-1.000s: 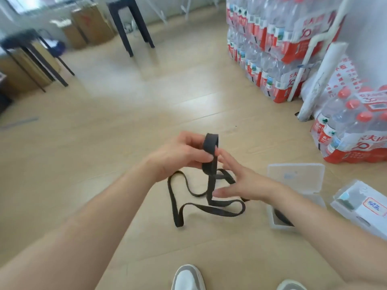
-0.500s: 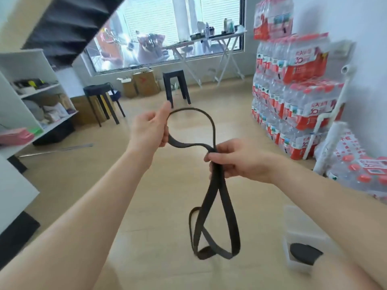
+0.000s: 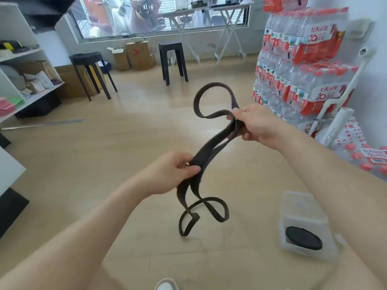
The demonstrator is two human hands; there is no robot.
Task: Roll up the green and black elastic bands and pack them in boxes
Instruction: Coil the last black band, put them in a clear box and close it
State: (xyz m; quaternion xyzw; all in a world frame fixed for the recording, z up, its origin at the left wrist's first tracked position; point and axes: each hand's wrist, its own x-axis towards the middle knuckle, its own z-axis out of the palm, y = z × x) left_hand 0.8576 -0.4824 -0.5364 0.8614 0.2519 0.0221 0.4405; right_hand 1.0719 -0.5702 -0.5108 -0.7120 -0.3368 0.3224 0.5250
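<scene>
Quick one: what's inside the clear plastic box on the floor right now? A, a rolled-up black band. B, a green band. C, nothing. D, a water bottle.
A: a flat black roll lies inside the clear box; no green shows there.

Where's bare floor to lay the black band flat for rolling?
Widest: floor left of the left hand, up to the metal strip and shelf unit. Also bare ahead, between the black band and the stools. Crowded right of the right hand: water bottle packs, and the clear box holding a rolled band.
</scene>
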